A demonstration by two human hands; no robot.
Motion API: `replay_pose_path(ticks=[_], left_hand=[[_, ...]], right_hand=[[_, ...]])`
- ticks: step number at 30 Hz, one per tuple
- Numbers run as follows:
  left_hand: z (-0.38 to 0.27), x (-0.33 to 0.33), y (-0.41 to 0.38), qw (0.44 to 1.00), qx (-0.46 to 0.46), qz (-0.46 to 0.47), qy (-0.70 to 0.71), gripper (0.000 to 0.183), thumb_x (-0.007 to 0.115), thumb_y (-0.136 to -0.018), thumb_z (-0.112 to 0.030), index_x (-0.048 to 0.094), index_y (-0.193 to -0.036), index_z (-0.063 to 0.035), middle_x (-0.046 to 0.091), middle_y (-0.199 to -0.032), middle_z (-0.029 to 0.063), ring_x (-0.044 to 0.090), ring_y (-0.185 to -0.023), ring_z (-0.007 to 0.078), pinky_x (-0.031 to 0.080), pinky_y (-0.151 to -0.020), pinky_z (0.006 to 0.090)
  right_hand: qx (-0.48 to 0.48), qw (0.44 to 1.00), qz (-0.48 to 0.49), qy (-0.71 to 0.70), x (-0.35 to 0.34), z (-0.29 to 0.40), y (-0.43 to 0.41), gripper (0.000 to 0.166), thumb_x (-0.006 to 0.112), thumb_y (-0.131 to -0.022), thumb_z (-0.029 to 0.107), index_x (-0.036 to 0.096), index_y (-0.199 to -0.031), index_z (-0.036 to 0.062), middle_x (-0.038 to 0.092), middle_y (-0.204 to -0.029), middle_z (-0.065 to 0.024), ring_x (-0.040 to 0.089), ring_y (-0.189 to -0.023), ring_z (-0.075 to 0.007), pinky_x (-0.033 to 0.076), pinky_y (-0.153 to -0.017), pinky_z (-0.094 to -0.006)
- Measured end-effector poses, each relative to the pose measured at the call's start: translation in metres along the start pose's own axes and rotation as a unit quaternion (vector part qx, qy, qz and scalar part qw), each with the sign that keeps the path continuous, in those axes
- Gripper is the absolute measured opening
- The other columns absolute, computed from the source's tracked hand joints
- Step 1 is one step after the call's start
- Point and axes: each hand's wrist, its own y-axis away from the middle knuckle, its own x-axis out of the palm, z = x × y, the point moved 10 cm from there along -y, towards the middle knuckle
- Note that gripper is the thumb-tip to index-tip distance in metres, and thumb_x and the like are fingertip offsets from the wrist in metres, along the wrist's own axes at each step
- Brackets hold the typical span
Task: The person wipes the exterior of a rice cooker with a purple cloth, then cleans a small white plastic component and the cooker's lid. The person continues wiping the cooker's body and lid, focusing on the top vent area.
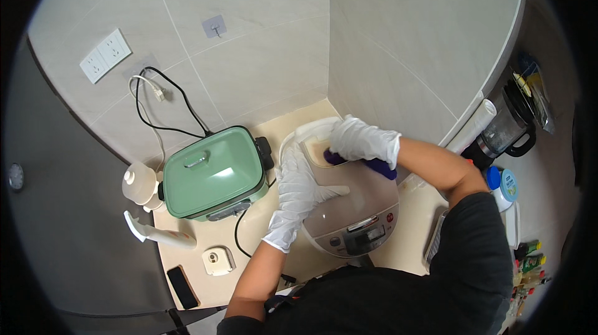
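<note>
A rice cooker point(355, 204) with a control panel stands on the counter before me, its lid down. My left hand point(301, 192), in a white glove, rests on the left side of the lid with the thumb spread. At the recess point(315, 148) near the back of the lid, my gloved right hand point(359, 138) presses a purple cloth point(383, 167); part of the cloth trails over the lid to the right. The right fingertips are partly hidden. Beside the vent recess, a pale rim curves round the cooker's back.
Left of the cooker stand a green electric cooking pot point(215, 173), a white spray bottle point(161, 236), a small cream-coloured part point(217, 261) and a phone point(183, 287). To the right are a blender point(502, 127), a blue-lidded tub point(504, 190) and several bottles point(530, 262). Tiled walls meet behind.
</note>
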Motion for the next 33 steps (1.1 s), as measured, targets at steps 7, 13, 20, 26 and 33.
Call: replay_pose_path(ticks=[7,13,20,26,33], left_hand=[[-0.029,0.024,0.016,0.982,0.048,-0.008,-0.182,0.125,0.081,-0.064,-0.065,0.026,-0.152,0.0046,0.042,-0.146,0.0224,0.038,-0.139,0.0379,0.024,-0.114,0.0625],[-0.072,0.054,0.028,0.982,0.116,0.050,-0.141,0.109,0.070,-0.077,-0.066,0.031,-0.151,0.0041,0.054,-0.132,0.0224,0.050,-0.127,0.0387,0.014,-0.115,0.0661],[-0.062,0.020,0.047,0.955,0.217,0.173,-0.104,0.092,0.078,-0.075,-0.057,0.048,-0.144,-0.0026,0.060,-0.128,0.0168,0.053,-0.126,0.0341,0.015,-0.117,0.0621],[-0.051,0.017,0.052,0.958,0.230,0.155,-0.072,0.075,0.074,-0.084,-0.048,0.052,-0.141,-0.0036,0.058,-0.131,0.0197,0.053,-0.126,0.0377,0.025,-0.116,0.0586],[-0.070,0.018,0.062,0.961,0.252,0.100,-0.056,0.067,0.076,-0.084,-0.036,0.054,-0.136,0.0005,0.057,-0.124,0.0199,0.053,-0.118,0.0396,0.037,-0.109,0.0504]], right_hand=[[0.350,0.849,-0.173,-0.355,0.008,-0.152,0.071,0.024,0.060,-0.086,0.014,0.071,-0.104,0.0019,0.073,-0.092,-0.0184,0.072,-0.085,-0.0313,0.055,-0.077,-0.0397],[0.202,0.615,-0.264,-0.715,0.120,-0.124,0.059,0.031,0.054,-0.099,0.011,0.064,-0.127,0.0007,0.069,-0.121,-0.0088,0.062,-0.112,-0.0179,0.048,-0.099,-0.0325],[0.291,0.570,-0.303,-0.706,0.116,-0.057,0.138,0.039,0.050,-0.093,0.002,0.061,-0.130,-0.0007,0.068,-0.120,-0.0060,0.063,-0.106,-0.0145,0.050,-0.094,-0.0291],[0.201,0.433,-0.403,-0.781,0.074,-0.051,0.160,0.039,0.051,-0.093,0.002,0.058,-0.131,0.0008,0.065,-0.114,-0.0037,0.062,-0.100,-0.0132,0.051,-0.088,-0.0277],[-0.033,0.971,-0.219,-0.091,-0.040,0.052,0.063,0.036,0.056,-0.088,0.006,0.064,-0.122,0.0142,0.065,-0.101,-0.0152,0.065,-0.096,-0.0276,0.052,-0.082,-0.0348]])
